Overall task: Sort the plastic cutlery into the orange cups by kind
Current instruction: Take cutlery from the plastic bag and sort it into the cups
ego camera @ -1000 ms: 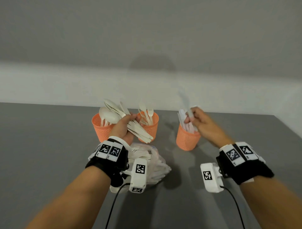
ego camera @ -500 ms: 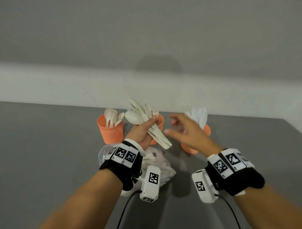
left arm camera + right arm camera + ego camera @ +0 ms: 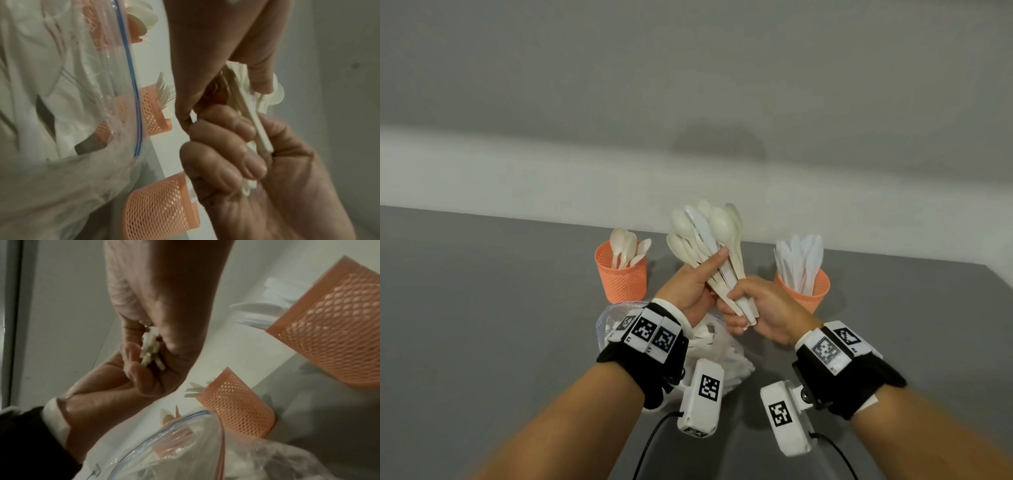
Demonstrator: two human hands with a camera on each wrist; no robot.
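On the grey table (image 3: 482, 308) to our left stands an orange mesh cup (image 3: 622, 277) with cream spoons (image 3: 627, 247) upright in it, bowls up. Next comes our left hand (image 3: 688, 291), thumb and fingers wrapped round a fanned bunch of cutlery (image 3: 709, 236): glossy cream spoons with at least one whiter, flatter knife among them, bowls upward, handles slanting down to the right. Our right hand (image 3: 767, 308) curls round the lower handle ends of that same bunch. Beneath both hands lies a clear zip bag (image 3: 726, 356) with more pale cutlery. From the wrist views a middle cup (image 3: 156, 112) holds forks. Rightmost, another orange cup (image 3: 808, 291) holds white knives (image 3: 801, 260)
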